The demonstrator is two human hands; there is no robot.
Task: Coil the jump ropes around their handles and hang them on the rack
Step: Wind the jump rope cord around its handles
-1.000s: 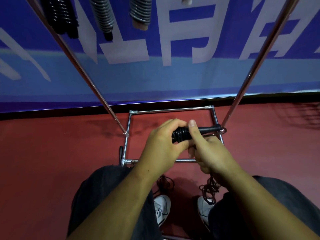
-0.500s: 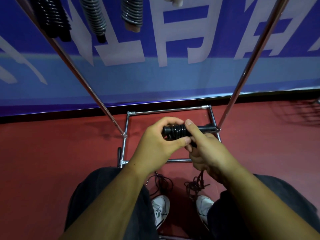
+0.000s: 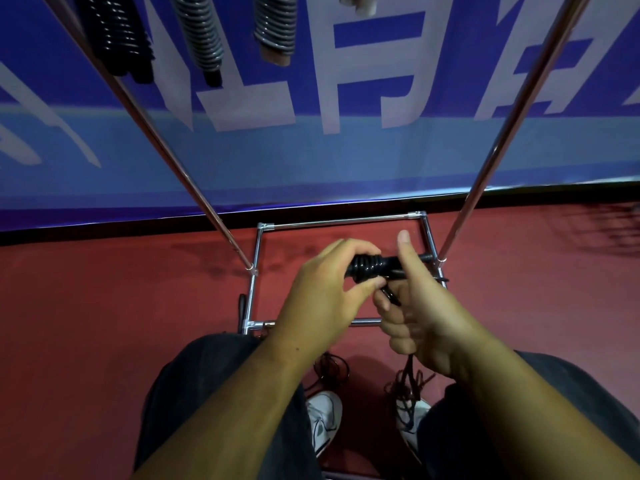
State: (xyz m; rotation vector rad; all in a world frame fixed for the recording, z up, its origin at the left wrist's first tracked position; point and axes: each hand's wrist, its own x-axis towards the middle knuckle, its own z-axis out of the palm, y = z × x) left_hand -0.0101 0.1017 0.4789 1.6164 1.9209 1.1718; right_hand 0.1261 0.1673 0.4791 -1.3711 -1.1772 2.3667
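Red floor (image 3: 104, 341); both hands' grip clamped on black rope-wound handles (image 3: 370, 268), L (image 3: 322, 299) & R (image 3: 419, 306).

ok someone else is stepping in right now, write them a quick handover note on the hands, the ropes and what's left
Left hand: pinching the wound black rope coils on the black jump rope handles.
Right hand: gripping the handles' other end, thumb raised, loose rope running down through its fist.
Done: a few turns wound; three coiled ropes already hang at the top of the chrome rack.
Left: wind the slack black rope dangling by the white shoes, then hang the bundle.
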